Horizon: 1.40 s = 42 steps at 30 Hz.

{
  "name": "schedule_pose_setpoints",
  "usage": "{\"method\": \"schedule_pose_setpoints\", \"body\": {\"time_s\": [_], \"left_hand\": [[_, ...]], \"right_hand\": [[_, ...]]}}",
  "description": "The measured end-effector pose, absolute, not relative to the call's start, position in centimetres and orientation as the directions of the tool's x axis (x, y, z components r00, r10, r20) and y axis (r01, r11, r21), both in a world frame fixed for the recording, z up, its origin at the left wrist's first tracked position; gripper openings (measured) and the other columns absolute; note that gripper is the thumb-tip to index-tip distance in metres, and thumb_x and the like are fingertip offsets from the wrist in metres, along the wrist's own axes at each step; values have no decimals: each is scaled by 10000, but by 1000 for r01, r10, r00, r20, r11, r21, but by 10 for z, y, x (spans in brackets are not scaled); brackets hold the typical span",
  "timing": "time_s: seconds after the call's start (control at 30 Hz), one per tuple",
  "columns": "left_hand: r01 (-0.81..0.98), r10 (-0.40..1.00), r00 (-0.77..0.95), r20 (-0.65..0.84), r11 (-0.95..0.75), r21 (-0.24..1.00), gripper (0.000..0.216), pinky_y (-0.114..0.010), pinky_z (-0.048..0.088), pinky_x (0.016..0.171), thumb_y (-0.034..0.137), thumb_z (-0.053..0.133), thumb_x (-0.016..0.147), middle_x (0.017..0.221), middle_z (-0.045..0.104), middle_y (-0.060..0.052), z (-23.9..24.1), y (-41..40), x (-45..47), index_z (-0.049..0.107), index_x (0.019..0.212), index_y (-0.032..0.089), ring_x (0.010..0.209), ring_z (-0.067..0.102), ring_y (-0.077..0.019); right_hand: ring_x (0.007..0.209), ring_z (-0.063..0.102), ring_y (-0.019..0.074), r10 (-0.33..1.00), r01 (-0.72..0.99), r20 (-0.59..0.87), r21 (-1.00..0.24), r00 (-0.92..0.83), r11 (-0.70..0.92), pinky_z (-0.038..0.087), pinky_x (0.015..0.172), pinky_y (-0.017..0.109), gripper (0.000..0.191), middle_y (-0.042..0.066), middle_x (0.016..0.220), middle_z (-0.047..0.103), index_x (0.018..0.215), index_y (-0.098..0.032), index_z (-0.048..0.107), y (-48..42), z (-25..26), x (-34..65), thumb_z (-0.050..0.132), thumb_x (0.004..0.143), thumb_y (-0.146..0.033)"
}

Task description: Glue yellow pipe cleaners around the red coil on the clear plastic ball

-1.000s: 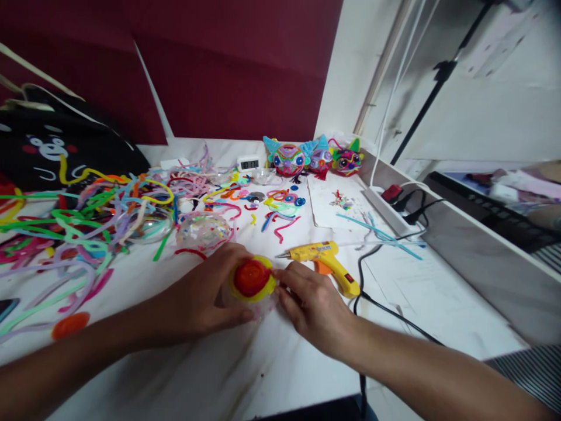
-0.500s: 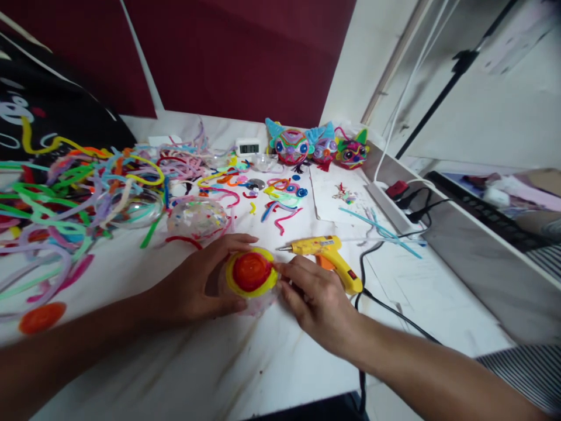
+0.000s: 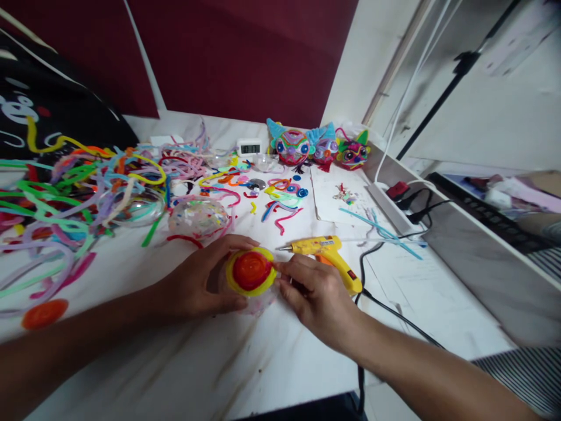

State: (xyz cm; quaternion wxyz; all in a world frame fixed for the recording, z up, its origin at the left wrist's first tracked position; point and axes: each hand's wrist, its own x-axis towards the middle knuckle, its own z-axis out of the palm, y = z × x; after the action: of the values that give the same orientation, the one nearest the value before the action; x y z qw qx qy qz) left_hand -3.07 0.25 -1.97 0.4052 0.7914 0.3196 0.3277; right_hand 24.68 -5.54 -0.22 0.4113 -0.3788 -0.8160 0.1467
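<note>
My left hand curls round a clear plastic ball, thumb on the near side and fingers on the far side. On top of the ball lies a coiled pipe-cleaner disc, orange-red in the middle with a yellow ring outside. A pink pipe cleaner runs along the right edge of the red coil, and the fingertips of my right hand pinch it there against the disc. Just behind my right hand lies a yellow hot glue gun, its nozzle pointing left.
Loose pipe cleaners pile up at the left, near an orange coil. A second clear ball sits beyond my left hand. Decorated animal heads and a small timer stand at the back. A power strip lies right; the black cord crosses the table.
The view has shifted very slightly. Both hands keep the same hold on the ball and the pink pipe cleaner, with hardly any movement.
</note>
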Motion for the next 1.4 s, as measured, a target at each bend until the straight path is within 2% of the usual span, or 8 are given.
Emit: {"method": "schedule_pose_setpoints", "body": {"time_s": [0.23, 0.33, 0.43, 0.57, 0.83, 1.1, 1.27, 1.4], "left_hand": [[203, 780, 551, 297, -470, 859, 652, -473, 675, 1129, 428, 1018, 808, 1435, 772, -66, -26, 3, -28, 719, 1382, 350, 1286, 797, -339], [245, 801, 530, 279, -460, 853, 659, -503, 650, 1153, 440, 1022, 801, 1429, 756, -80, -28, 1, -24, 705, 1368, 328, 1318, 763, -350], [248, 810, 508, 294, -464, 850, 701, -528, 644, 1134, 549, 1034, 770, 1391, 751, -96, -31, 0, -19, 690, 1329, 302, 1290, 754, -369], [264, 828, 455, 327, -476, 839, 719, -536, 635, 1105, 607, 1033, 745, 1381, 733, -95, -35, -2, -15, 688, 1298, 305, 1275, 746, -371], [368, 897, 347, 274, -398, 840, 791, -547, 635, 1072, 710, 1033, 726, 1364, 744, -107, -33, -20, -3, 667, 1281, 283, 1253, 746, -376], [431, 912, 324, 253, -380, 819, 867, -537, 670, 1050, 747, 999, 757, 1362, 767, -130, -32, -27, -1, 632, 1371, 256, 1242, 775, -373], [479, 903, 341, 262, -407, 777, 1056, -602, 604, 1228, 789, 988, 738, 1528, 709, -185, -29, -22, -4, 604, 1551, 235, 1434, 705, -434], [508, 870, 405, 281, -469, 723, 921, -601, 534, 1320, 771, 988, 741, 1513, 716, -141, -29, -14, -7, 735, 1469, 266, 1468, 670, -436]], "right_hand": [[722, 742, 204, 770, 517, 490, -571, -409, 638, 579, 683, 293, 253, 90, 869, 808, 1130, -110, 881, -50, 1, 251, 650, 1033, -76], [848, 810, 242, 785, 544, 443, -565, -433, 620, 611, 771, 323, 266, 125, 984, 857, 1202, -121, 878, -47, 0, 255, 662, 1051, -82], [1002, 842, 275, 800, 592, 357, -540, -482, 598, 619, 867, 346, 261, 139, 1092, 873, 1248, -154, 865, -42, 3, 258, 675, 1081, -90], [1033, 838, 280, 820, 656, 253, -501, -513, 565, 591, 860, 344, 263, 135, 1129, 865, 1248, -178, 858, -38, 9, 259, 668, 1093, -82], [1042, 847, 288, 832, 680, 205, -493, -516, 543, 582, 875, 347, 283, 154, 1134, 878, 1190, -160, 870, -34, 18, 259, 634, 1089, -40], [1155, 859, 317, 843, 702, 201, -478, -499, 529, 606, 946, 366, 324, 170, 1226, 892, 1285, -149, 859, -36, 19, 257, 646, 1076, -24], [1180, 856, 323, 840, 704, 204, -467, -504, 536, 611, 962, 373, 329, 178, 1253, 891, 1290, -150, 859, -35, 17, 257, 628, 1085, -36], [1179, 856, 308, 839, 701, 203, -472, -504, 535, 609, 968, 364, 342, 160, 1256, 895, 1287, -179, 865, -34, 16, 257, 616, 1094, -46]]}}
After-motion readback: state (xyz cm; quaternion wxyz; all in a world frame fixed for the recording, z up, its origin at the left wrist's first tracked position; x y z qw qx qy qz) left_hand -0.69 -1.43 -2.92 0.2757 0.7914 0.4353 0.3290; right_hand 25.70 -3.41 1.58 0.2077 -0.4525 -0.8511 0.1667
